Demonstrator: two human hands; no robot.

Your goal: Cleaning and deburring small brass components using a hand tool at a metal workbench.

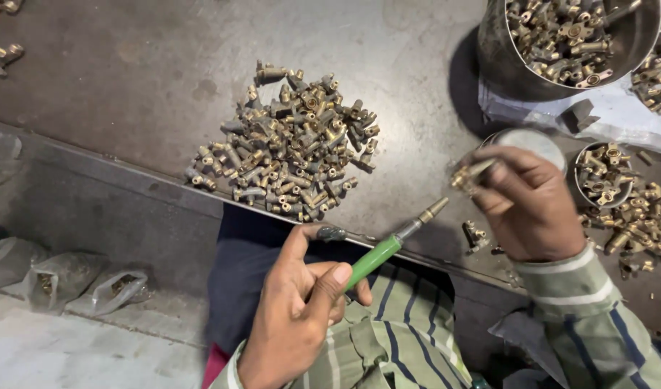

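While heaped at table centre within easy reach, brass fittings pile; left hand, near, curled shut round green-handled tool, tip angled up and right; right hand, raised just beyond, fingers pinched on single brass fitting; full metal can far right.

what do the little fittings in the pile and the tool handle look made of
Pile of fittings: likely brass, yellow-gold glints under dull grey tarnish. Tool handle in the left hand: probably plastic, smooth translucent green; its tip looks metal.
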